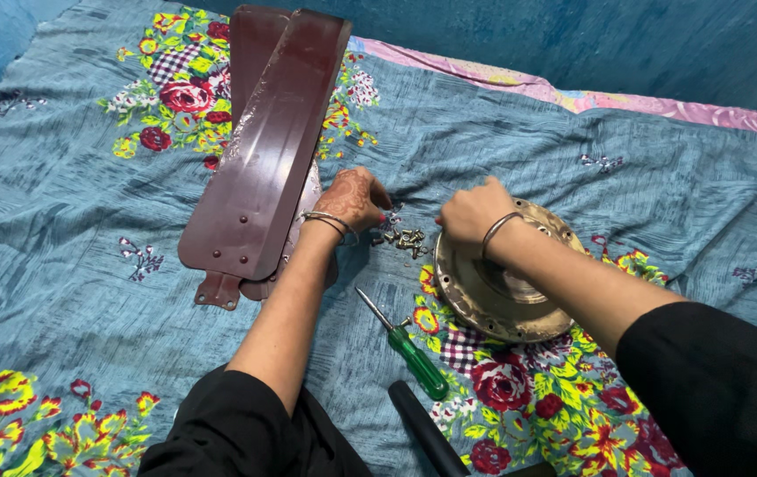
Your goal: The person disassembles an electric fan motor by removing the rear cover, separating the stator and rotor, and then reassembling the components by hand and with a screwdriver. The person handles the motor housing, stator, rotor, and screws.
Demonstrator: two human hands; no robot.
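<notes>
Screwdriver idle — right hand gripping motor housing

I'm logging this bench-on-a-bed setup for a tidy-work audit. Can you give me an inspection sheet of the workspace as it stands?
Surface: blue floral bedsheet, wrinkled, covering the whole work area.
Job's things: round metal motor housing lying flat; small pile of screws on the sheet between the hands.
Clutter: stacked maroon fan blades; green-handled screwdriver; black cylindrical handle at the bottom edge.
Grippers: left hand beside the screws, fingers bent down to the sheet; right hand on the housing's rim; whether either pinches a screw cannot be told.
Cables: nothing seen.
Surroundings: pink fabric border and blue wall behind.
</notes>
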